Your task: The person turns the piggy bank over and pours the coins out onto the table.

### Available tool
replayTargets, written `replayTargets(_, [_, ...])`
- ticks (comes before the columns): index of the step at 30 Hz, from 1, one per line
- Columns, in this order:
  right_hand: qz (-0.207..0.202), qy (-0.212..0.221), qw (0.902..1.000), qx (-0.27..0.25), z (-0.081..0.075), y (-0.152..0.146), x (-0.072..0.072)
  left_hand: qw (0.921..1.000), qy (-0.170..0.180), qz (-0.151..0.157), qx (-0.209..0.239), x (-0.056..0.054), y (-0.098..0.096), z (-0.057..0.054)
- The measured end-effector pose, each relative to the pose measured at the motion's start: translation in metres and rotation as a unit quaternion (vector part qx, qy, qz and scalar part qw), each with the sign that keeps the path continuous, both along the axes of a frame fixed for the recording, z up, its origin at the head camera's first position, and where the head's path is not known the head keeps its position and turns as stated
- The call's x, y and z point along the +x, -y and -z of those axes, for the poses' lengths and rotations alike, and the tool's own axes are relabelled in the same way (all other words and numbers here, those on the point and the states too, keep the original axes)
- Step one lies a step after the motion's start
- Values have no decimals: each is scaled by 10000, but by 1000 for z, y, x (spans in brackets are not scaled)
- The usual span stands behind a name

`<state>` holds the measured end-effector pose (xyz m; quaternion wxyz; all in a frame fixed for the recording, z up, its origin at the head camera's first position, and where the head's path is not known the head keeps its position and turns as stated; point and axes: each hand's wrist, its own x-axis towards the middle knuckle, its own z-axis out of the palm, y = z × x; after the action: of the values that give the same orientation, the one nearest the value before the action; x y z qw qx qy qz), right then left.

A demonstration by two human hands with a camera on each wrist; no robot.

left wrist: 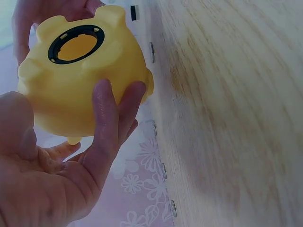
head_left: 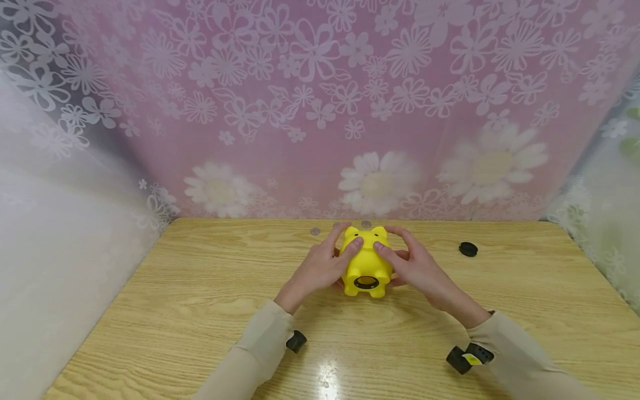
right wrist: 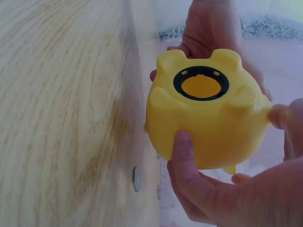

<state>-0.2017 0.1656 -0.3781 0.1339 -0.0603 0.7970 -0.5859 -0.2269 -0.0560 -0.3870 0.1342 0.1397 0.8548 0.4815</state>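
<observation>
Both hands hold a yellow piggy bank (head_left: 367,261) above the table, its snout end up and its belly turned toward me. A round hole with a black ring (right wrist: 201,83) shows in the belly, between the stubby feet. My left hand (head_left: 322,265) grips one side, thumb on the front of the pig and fingers behind it. The right hand (head_left: 417,269) grips the other side in the same way. In the left wrist view, fingers (left wrist: 106,111) press along the yellow body.
A black round cap (head_left: 468,249) lies on the wooden table (head_left: 225,289) to the right. Several coins lie toward the back edge, among them one coin (head_left: 315,231) left of the pig and another coin (head_left: 366,224) behind it. A flowered curtain (head_left: 300,111) hangs at the back.
</observation>
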Motion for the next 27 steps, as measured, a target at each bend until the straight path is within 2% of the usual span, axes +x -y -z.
replayTargets(9, [-119, 315, 9994, 125, -1, -2, 0, 9997, 160, 68, -148, -2, 1, 0])
replayTargets(17, [-155, 353, 9992, 103, -1, -1, -1, 9991, 382, 146, 50, -3, 1, 1])
replayTargets(19, [-129, 246, 9996, 33, -1, -2, -1, 9989, 344, 247, 205, -4, 3, 1])
replayTargets(20, [-111, 97, 9999, 6, -1, -2, -1, 9988, 210, 328, 284, -4, 4, 1])
replayTargets(22, [-108, -535, 9985, -66, 2, -4, -2, 9969, -231, 503, 556, -6, 5, 1])
replayTargets(23, [-138, -1056, 9942, -138, 5, -5, -2, 9936, -601, 641, 708, -6, 6, 2])
replayTargets(24, [-237, -1743, 9842, -181, 8, -6, -3, 9872, -1078, 821, 836, -7, 7, 3])
replayTargets(25, [-366, -2579, 9653, -160, 11, -6, -4, 9767, -1678, 1001, 886, -7, 8, 3])
replayTargets(26, [-489, -3455, 9371, -93, 13, -7, -6, 9613, -2360, 1149, 835, -8, 9, 3])
replayTargets(27, [-590, -4283, 9017, -33, 16, -6, -8, 9423, -2998, 1261, 787, -9, 10, 2])
